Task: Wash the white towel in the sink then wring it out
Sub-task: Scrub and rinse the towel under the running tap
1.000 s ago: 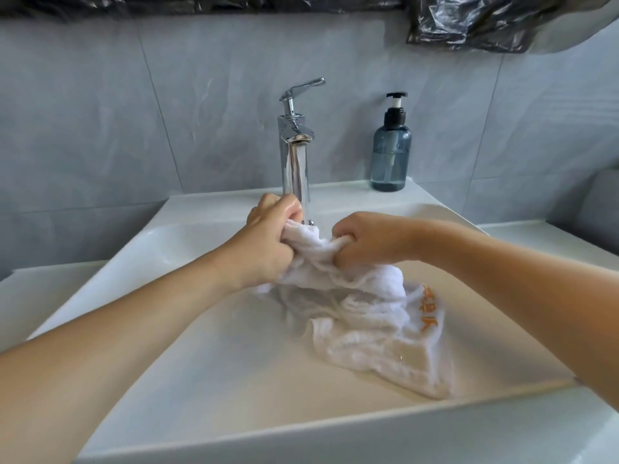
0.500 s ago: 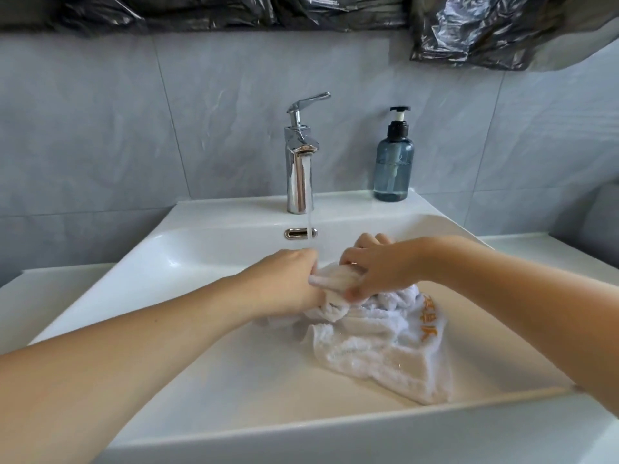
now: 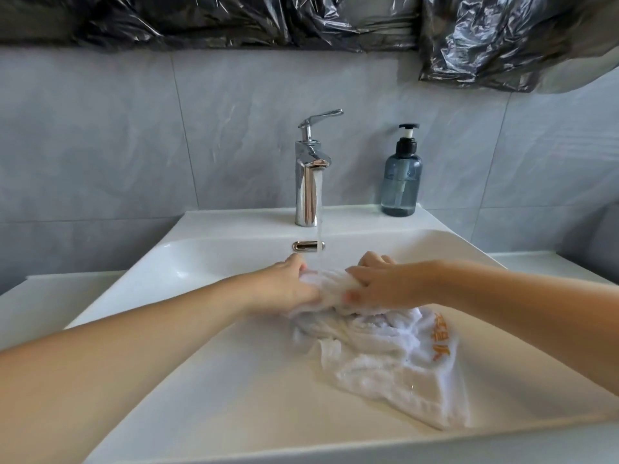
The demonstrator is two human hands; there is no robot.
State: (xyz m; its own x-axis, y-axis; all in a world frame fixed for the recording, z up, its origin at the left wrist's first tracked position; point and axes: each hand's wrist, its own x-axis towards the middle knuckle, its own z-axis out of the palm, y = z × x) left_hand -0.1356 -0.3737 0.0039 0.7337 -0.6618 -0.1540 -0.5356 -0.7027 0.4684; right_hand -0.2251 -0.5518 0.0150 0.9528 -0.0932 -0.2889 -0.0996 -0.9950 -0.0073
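Note:
The white towel (image 3: 395, 363), wet and crumpled with orange lettering on one edge, lies in the white sink (image 3: 207, 390), spreading toward the front right. My left hand (image 3: 291, 284) and my right hand (image 3: 378, 284) both clutch its bunched upper end, close together, low in the basin. A thin stream of water from the chrome tap (image 3: 310, 182) falls onto the cloth between my hands.
A blue-grey soap pump bottle (image 3: 402, 177) stands on the sink's back ledge, right of the tap. An overflow slot (image 3: 304, 246) sits in the back wall of the basin. Black plastic sheeting (image 3: 335, 21) hangs across the grey tiled wall above.
Both hands have lowered the gripped towel end from near the tap's spout down into the basin. The tap and running stream, once hidden behind my hands, now show.

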